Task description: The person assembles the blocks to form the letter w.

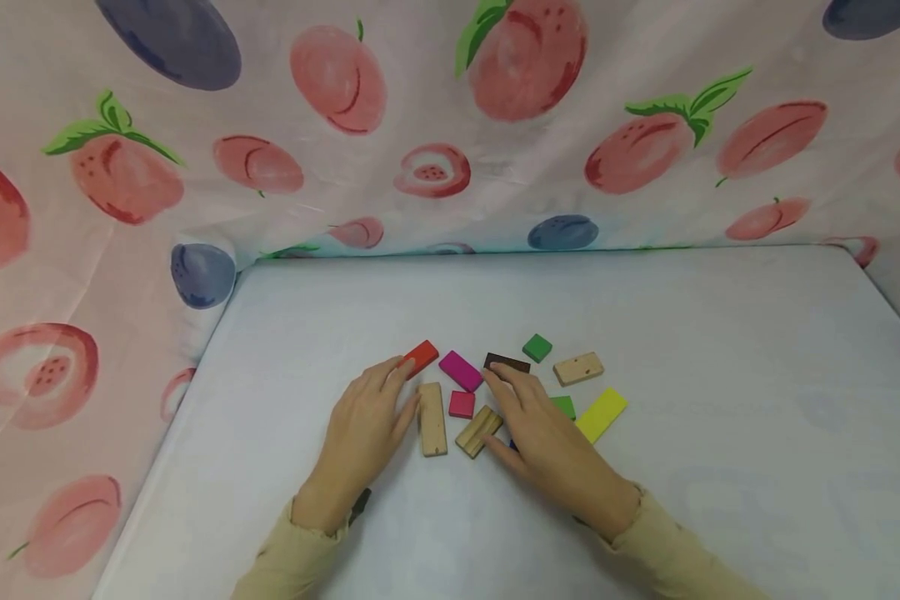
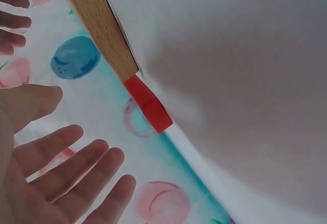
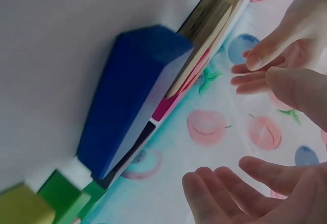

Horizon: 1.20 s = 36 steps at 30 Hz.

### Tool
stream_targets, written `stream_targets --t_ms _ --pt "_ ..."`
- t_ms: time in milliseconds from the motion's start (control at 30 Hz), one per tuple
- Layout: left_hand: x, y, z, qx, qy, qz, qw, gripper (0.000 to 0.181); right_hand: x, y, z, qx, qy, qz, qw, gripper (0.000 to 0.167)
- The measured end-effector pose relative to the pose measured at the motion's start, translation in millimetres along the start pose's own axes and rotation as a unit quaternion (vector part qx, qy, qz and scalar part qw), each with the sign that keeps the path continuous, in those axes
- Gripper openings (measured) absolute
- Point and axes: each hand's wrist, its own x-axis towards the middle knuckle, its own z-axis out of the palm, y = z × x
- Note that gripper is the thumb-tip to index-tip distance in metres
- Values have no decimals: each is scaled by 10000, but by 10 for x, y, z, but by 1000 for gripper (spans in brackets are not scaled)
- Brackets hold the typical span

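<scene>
My left hand is over the left edge of a group of small coloured blocks, fingers spread loosely, near a red block and a long plain wooden block. In the left wrist view its fingers hold nothing. My right hand hovers above the group's right side, partly covering a dark brown block, a light green block and a blue block. Its fingers look relaxed and empty in the right wrist view. Between the hands are a magenta block, a pink-red block and a striped wooden block.
Farther right lie a yellow block, a spotted wooden block and a green block. All the blocks lie on a white-covered table. A fruit-print curtain rises behind the table and along its sides.
</scene>
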Motion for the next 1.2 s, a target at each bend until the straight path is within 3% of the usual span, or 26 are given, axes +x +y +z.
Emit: stream_targets --t_ms 500,767,1200 --pt "103 -101 38 -101 104 184 9997 41 124 -146 129 402 -217 -59 9989 74" --pt "150 -119 33 -161 -180 49 9997 42 182 -221 201 661 -484 -67 9966 75" --pt "272 -188 75 -417 -419 -157 9981 35 244 -291 272 977 -517 -162 9937 69"
